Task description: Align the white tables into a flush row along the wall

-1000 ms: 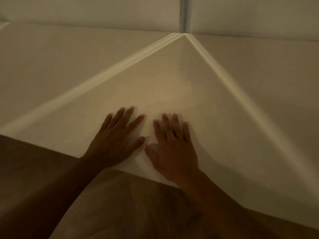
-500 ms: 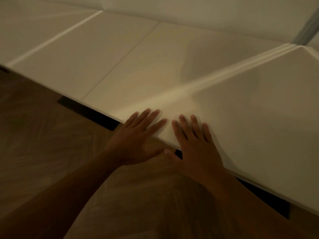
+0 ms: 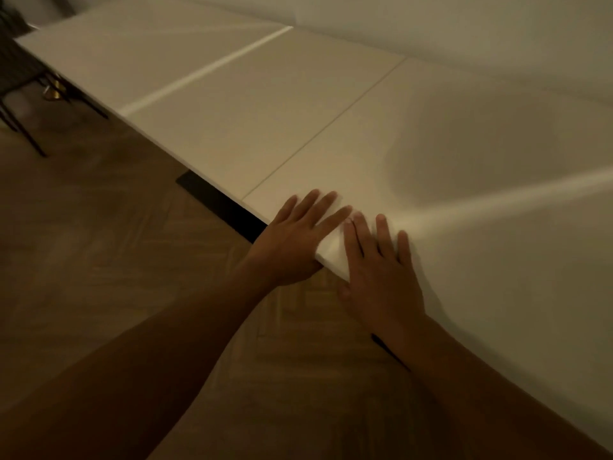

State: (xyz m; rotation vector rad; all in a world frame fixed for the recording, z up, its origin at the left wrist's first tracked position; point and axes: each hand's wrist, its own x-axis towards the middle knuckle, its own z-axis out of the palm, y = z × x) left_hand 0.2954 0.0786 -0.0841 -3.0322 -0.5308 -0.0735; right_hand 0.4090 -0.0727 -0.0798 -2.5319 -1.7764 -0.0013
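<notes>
The picture is dim and warm, everything tinted yellow-brown. The smooth white tabletops (image 3: 252,104) set in a row are the brightest area, and all else is read against them. A soft grey shadow pools on the tabletops toward their right part, and a pale streak of light runs across them just beyond it. A second bright band marks the seam farther left. Below the tabletops, the brown wooden floor (image 3: 99,227) is murky and smeared by motion blur, its grain unreadable. The bare forearms at the near edge fall into deep shadow. Straight tabletop edges bow slightly from wide-angle distortion. At the far-left end, dark chair legs (image 3: 23,127) are indistinct.
</notes>
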